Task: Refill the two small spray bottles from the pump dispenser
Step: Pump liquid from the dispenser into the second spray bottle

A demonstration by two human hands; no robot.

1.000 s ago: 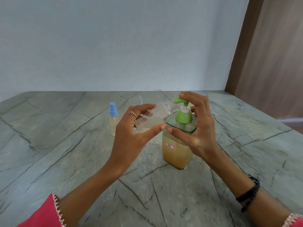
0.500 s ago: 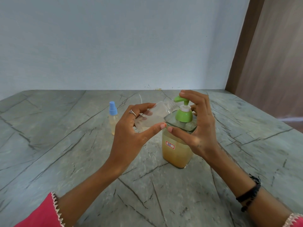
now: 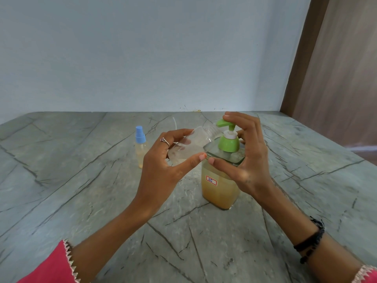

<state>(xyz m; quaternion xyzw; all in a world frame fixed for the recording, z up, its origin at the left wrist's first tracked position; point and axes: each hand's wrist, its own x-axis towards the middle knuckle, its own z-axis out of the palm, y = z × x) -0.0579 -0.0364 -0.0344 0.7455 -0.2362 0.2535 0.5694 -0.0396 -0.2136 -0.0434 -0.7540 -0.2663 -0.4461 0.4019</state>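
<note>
A square clear pump dispenser (image 3: 219, 190) of amber liquid with a green pump head (image 3: 228, 142) stands on the stone table (image 3: 81, 201). My left hand (image 3: 163, 166) grips a small clear uncapped spray bottle (image 3: 195, 144), tilted with its mouth up under the green nozzle. My right hand (image 3: 244, 156) curls round the dispenser top, thumb on its front shoulder and fingertips on the pump head. A second small spray bottle (image 3: 140, 149) with a blue cap and amber liquid stands upright to the left.
A thin white dip tube (image 3: 175, 124) shows behind my left hand. The pale wall runs along the table's far edge. A brown wooden panel (image 3: 336, 68) rises at the right, past the table's right edge.
The pump head sits higher now, with its stem showing more. Both hands and the tilted bottle have barely shifted.
</note>
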